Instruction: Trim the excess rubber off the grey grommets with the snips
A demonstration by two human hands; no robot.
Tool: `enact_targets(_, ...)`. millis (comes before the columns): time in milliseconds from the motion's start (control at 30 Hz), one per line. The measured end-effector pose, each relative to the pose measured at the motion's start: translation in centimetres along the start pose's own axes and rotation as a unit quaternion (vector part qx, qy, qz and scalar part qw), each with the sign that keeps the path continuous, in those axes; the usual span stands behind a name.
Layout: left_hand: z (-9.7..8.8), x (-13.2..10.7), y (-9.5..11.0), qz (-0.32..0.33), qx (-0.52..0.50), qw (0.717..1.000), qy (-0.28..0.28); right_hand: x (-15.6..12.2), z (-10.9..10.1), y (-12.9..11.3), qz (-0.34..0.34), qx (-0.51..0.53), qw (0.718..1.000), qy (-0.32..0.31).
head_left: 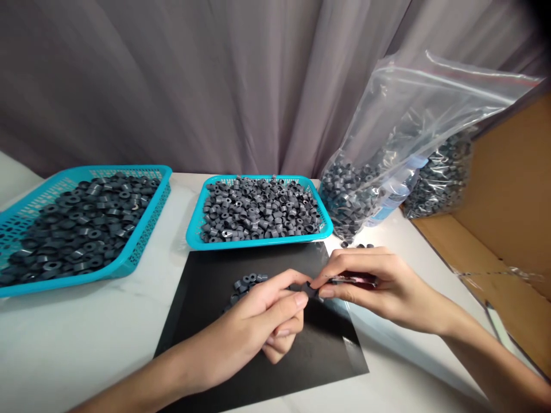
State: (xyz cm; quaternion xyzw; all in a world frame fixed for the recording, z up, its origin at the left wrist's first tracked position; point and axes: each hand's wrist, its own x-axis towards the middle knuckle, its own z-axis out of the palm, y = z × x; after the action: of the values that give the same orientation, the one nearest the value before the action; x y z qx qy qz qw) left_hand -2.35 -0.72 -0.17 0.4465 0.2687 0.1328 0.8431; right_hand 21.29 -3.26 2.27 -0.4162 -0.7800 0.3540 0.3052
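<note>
My left hand point(271, 318) is closed in a pinch on a small dark grey plastic ring point(309, 289) above the black mat. Its other fingers are curled. Touching the same ring from the right, my right hand point(372, 281) is closed round a slim tool with a pink, white and dark handle point(353, 280). The tool's tip is hidden at the ring, so its exact kind does not show. Behind my left hand, a small pile of grey rings point(246, 283) lies on the black mat point(202, 304), partly covered by that hand.
Turquoise baskets full of grey rings stand at the left point(129, 265) and behind the mat point(258, 245). A clear zip bag of rings point(350, 178) stands back right, by a water bottle point(390, 198) and another filled bag point(447, 172). A cardboard box point(512, 172) borders the right.
</note>
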Motion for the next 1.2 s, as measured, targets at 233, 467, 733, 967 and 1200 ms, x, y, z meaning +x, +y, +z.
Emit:
enact_targets(233,-0.4,0.3,-0.3,0.015,-0.022,1.000,-0.009,0.2,0.0,0.3,0.010,0.034,0.999,0.016)
enact_targets(467,-0.2,0.3,0.0,-0.009,-0.092,0.995,-0.022,0.5,-0.2,0.5,0.039,0.094,0.995,0.006)
enact_targets(733,0.3,0.3,0.1,-0.037,-0.173,0.984,0.028,0.4,0.1,0.4,0.027,0.048,0.998,0.025)
enact_targets(967,0.0,0.7,-0.2,-0.033,-0.227,0.954,0.195,1.5,-6.8,-3.5,-0.101,-0.275,0.899,0.325)
enact_targets(1200,0.0,0.6,-0.7,-0.035,-0.206,0.964,0.168,6.3,-18.9,-7.1,0.066,-0.517,0.741,0.424)
